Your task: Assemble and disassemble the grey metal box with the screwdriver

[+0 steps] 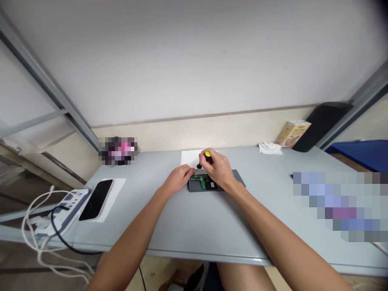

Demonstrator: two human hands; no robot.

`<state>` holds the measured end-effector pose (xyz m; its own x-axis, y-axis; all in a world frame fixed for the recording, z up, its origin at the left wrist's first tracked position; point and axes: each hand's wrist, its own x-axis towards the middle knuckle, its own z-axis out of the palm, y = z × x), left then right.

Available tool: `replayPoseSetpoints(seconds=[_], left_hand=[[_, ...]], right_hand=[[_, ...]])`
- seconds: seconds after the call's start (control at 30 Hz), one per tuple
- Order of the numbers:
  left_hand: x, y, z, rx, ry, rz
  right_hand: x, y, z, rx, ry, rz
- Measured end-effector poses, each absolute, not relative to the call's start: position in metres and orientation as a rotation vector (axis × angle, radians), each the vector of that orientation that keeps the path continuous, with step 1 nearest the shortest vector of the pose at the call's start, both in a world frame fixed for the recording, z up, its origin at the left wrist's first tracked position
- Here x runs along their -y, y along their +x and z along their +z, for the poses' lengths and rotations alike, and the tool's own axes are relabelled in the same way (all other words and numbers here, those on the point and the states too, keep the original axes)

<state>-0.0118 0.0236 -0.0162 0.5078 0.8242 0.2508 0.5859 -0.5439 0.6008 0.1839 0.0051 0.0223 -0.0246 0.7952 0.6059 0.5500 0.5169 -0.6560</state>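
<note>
A screwdriver with a black handle and yellow end cap is gripped in my right hand. Its thin shaft slants down to the left, its tip close to my left fingertips. Under it lies a dark grey flat device with a green circuit board and a black module exposed. My left hand rests at the device's upper left corner, fingers bent together near the screwdriver tip. Whether those fingers pinch something small cannot be seen. White paper lies behind the device, partly covered by my hands.
On the left are a white power strip with tangled cables and a black phone on paper. At the back right stand a drink carton, a crumpled tissue and a black cylinder. A wall borders the desk's rear.
</note>
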Motion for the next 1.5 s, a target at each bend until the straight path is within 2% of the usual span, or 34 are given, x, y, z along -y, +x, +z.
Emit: replayPoseSetpoints(seconds=[0.87,1.5], left_hand=[[-0.020,-0.013,-0.011,-1.142,2.275,0.756],[-0.027,-0.016,-0.014,-1.068,2.198,0.847]], right_hand=[[-0.006,0.191,0.025,1.612,-1.141,0.352],[-0.012,0.200,0.023,1.454,-1.121,0.276]])
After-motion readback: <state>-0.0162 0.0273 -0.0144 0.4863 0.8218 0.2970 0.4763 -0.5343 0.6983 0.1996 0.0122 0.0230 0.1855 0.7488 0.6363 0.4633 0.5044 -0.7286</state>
